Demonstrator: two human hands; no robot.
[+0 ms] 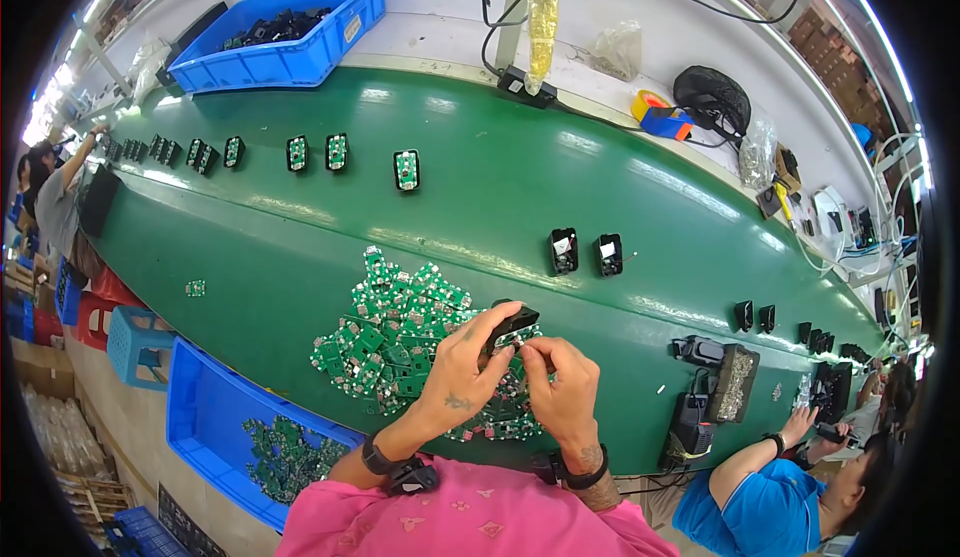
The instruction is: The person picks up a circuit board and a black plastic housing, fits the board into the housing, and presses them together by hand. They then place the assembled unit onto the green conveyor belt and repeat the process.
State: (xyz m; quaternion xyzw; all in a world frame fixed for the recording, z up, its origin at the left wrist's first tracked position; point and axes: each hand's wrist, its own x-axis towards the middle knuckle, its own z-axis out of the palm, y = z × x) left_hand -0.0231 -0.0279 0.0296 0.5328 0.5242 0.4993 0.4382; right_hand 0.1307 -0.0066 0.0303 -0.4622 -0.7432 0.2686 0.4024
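Note:
My left hand (458, 377) is closed around a small black plastic case (518, 315), held tilted above the bench. A green and white edge, which looks like a circuit board, shows at the case's near side. My right hand (565, 387) has thumb and forefinger pinched together against that edge; whatever lies between the fingertips is too small to tell. Under and to the left of my hands spreads a heap of green circuit boards (395, 322). Beyond them stand two open black cases (564, 252) with white pieces inside.
Board-filled black cases (406, 170) line the green bench (480, 197) toward the far left. A blue bin (350, 32) stands at the back, another blue bin (200, 427) at lower left. A person in blue (760, 497) works at right, near a parts tray (735, 382); another person is far left.

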